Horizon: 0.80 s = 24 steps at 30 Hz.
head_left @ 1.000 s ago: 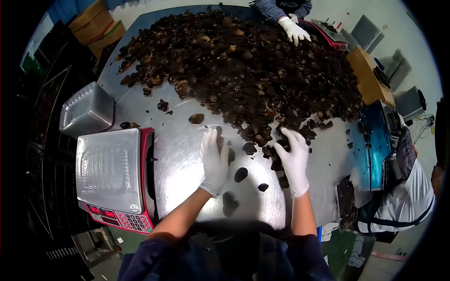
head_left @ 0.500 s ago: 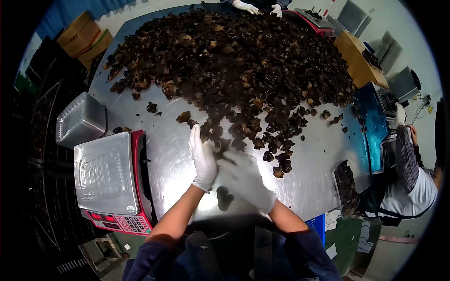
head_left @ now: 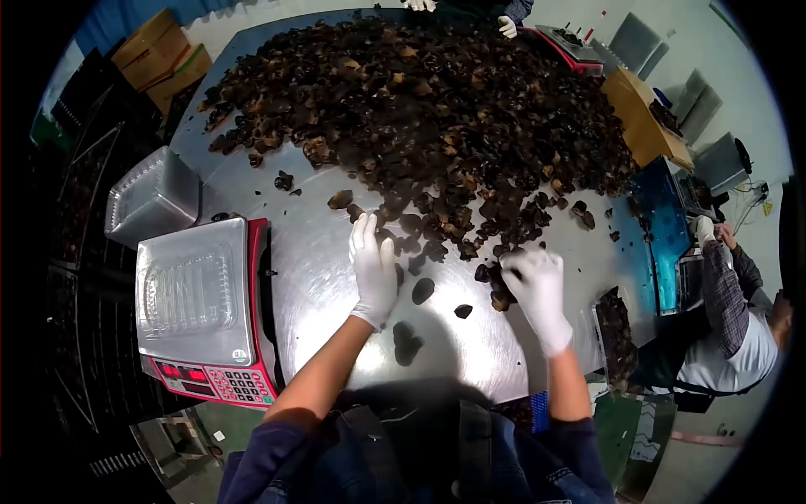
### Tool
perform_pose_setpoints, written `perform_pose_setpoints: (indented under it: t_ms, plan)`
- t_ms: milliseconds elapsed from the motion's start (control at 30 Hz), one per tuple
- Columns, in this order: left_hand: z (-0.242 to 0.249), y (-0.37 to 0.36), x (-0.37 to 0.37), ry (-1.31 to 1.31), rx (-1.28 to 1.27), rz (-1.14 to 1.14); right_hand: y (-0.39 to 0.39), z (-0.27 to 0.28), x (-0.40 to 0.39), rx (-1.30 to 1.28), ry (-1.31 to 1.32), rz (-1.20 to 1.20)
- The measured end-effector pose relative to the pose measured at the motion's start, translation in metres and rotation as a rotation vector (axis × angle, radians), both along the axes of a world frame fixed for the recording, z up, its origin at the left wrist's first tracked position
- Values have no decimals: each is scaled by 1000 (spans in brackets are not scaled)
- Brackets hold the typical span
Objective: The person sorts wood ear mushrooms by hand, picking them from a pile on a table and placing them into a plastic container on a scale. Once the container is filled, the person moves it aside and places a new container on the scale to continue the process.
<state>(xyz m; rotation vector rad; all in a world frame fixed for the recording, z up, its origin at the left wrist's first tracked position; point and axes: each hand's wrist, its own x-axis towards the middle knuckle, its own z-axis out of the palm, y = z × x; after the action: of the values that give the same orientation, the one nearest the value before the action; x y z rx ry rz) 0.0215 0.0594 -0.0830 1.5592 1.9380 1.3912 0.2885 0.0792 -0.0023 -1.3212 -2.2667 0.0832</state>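
Both my hands wear white gloves. My left hand (head_left: 375, 273) is held edge-down on the metal table with its fingers stretched out, below the near edge of a big heap of dark brown dried wood ear mushrooms (head_left: 437, 118). My right hand (head_left: 540, 294) is further right, its fingers curled over a few loose mushroom pieces (head_left: 502, 299); the fingertips are partly hidden. Between my hands lie a round dark piece (head_left: 423, 291) and a smaller piece (head_left: 463, 311). Nearer my body is another dark piece (head_left: 407, 344).
A red scale (head_left: 259, 311) with a clear plastic tray (head_left: 189, 286) on it stands at left, beside stacked clear containers (head_left: 155, 197). A filled clear box (head_left: 617, 336) sits at the right table edge. One co-worker (head_left: 730, 336) is at right; another's gloved hand (head_left: 507, 27) is at the far side.
My right hand has moved right, away from my left hand, to the loose pieces. Pieces it covered now show between my hands. The far co-worker's hands have moved apart.
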Motion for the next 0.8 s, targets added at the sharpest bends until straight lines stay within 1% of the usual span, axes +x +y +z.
perform_pose_setpoints:
  t_ms: [33, 67, 100, 133, 167, 200, 233, 267, 300, 333, 367, 400, 467, 500, 600, 667, 700, 733, 767, 800]
  plan:
    - [1, 1, -1, 1, -1, 2, -29, 26, 17, -175, -229, -2]
    - [0, 0, 2, -3, -8, -2, -78, 50, 62, -416, -305, 237]
    - [-1, 0, 3, -5, -13, -6, -102, 55, 78, -727, -174, 124]
    - [-2, 1, 4, 35, -23, 12, -116, 66, 96, -842, -333, 88]
    - [-2, 2, 4, 77, -30, 31, -127, 75, 95, -798, -463, -7]
    - [0, 3, 8, 165, -6, 34, -134, 67, 100, -697, -403, -100]
    - [8, 2, 15, 277, 76, 10, -137, 56, 104, -599, -343, -192]
    - [16, 4, 23, 315, 105, -101, -133, 46, 99, -601, -341, -194]
    - [21, 7, 32, 353, 132, -212, -124, 38, 85, -519, -143, -241]
    - [22, 12, 44, 420, 143, -260, -113, 27, 72, -438, 53, -287]
    - [23, 19, 57, 488, 158, -306, -95, 10, 62, -272, 101, -227]
    - [17, 27, 66, 541, 96, -369, -79, 2, 46, -212, 39, -278]
    - [11, 36, 77, 744, -76, -393, -40, -12, 16, -37, 79, -259]
    - [7, 40, 79, 830, -160, -395, -24, -24, 6, -54, 103, -292]
    - [14, 26, 68, 848, -135, -455, -2, -40, -3, -41, 65, -291]
    - [12, 9, 58, 807, -110, -486, 8, -38, -5, 67, -12, -319]
    - [13, -1, 52, 764, -88, -528, 13, -36, -9, 62, -12, -315]
    - [23, -11, 47, 880, -178, -583, 21, -32, -16, 17, -32, -237]
    - [29, -17, 42, 880, -184, -583, 29, -30, -24, -25, -49, -159]
    - [35, -22, 38, 826, -144, -569, 38, -32, -31, -56, -152, -146]
